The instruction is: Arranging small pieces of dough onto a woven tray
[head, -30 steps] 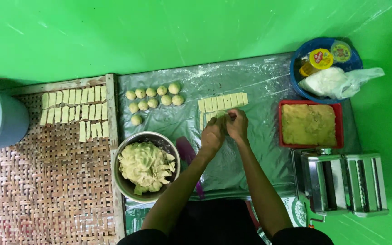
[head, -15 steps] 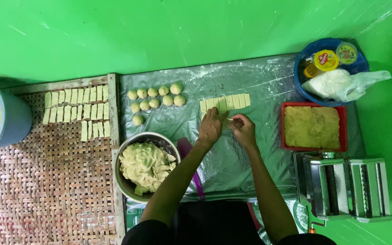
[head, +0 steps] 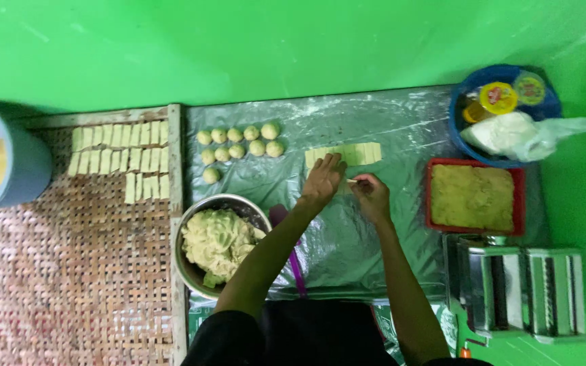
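A row of pale yellow dough strips [head: 362,154] lies on the floured plastic sheet [head: 395,122]. My left hand [head: 323,179] rests flat on the left end of that row, fingers stretched out over the strips. My right hand [head: 372,196] is just to its right, a little nearer to me, with its fingertips pinched on a small pale dough piece [head: 351,181]. Several small dough balls [head: 239,142] sit in rows to the left of the hands.
A metal bowl [head: 222,199] of dough stands at my left forearm, with a purple scraper [head: 297,268] beside it. A woven tray [head: 69,271] holds cut dough pieces [head: 120,159]. A red tray [head: 430,196] of filling, a blue basin [head: 457,112], a pasta machine [head: 523,291] and a blue bucket [head: 25,169] ring the sheet.
My hands were close together at the dough row; they have parted. The right hand has drawn back toward me and to the right with a small piece in its fingertips.
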